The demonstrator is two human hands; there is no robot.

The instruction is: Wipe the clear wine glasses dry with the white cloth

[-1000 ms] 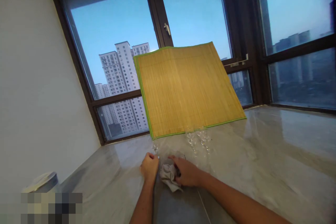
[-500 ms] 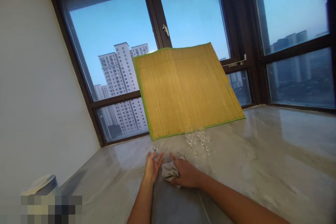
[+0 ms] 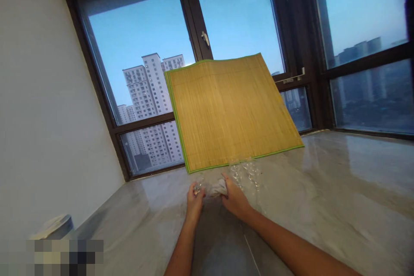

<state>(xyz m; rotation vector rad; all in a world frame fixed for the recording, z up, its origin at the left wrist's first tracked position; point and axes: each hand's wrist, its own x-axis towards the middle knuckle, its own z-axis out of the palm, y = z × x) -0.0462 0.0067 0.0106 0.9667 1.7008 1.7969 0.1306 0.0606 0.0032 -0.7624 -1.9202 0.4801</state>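
Note:
Low in the middle, my left hand [image 3: 195, 202] is closed around a small clear glass [image 3: 199, 185], its outline partly hidden by the fingers. To its right, my right hand [image 3: 235, 198] grips a crumpled light-grey cloth [image 3: 218, 187]. The cloth is right beside the glass; whether it touches the glass I cannot tell. Just beyond my right hand stand two clear stemmed glasses [image 3: 236, 173] on the marble-patterned sill [image 3: 300, 198], close to the foot of a folded mat.
A yellow bamboo mat [image 3: 229, 112] with green edging leans upright against the dark-framed window [image 3: 181, 21]. At the lower left, a round container [image 3: 58, 226] stands near the white wall [image 3: 51, 108], with a pixelated patch below it.
Both hands have moved slightly forward and closer to the glasses. My left hand, fingers spread before, is now closed on a glass. The cloth has been lifted towards that glass.

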